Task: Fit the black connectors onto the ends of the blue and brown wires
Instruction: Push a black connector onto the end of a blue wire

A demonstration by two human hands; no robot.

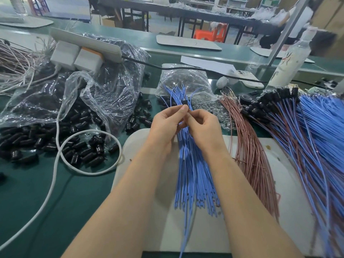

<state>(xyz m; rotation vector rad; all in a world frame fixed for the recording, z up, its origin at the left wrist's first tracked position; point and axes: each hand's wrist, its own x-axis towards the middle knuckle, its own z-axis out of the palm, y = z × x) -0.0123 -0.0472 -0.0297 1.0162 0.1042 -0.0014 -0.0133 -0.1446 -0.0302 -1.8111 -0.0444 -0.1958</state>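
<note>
A bundle of blue wires (193,175) lies lengthwise on the white mat (137,146) in front of me. My left hand (165,125) pinches a small black connector (184,102) between thumb and fingertips above the bundle's far end. My right hand (202,125) meets it from the right, fingers curled around a blue wire at the connector. Loose brown wires (251,151) lie just right of the blue bundle. Several loose black connectors (78,146) are spread on the green table to the left.
Finished blue and brown wires with black connectors (275,101) are heaped at the right. A clear plastic bag (104,86) holds more black parts at left, a smaller clear bag (186,79) sits behind my hands. A white cable (61,151) loops across the table. A phone (247,79) and a bottle (290,60) stand at back right.
</note>
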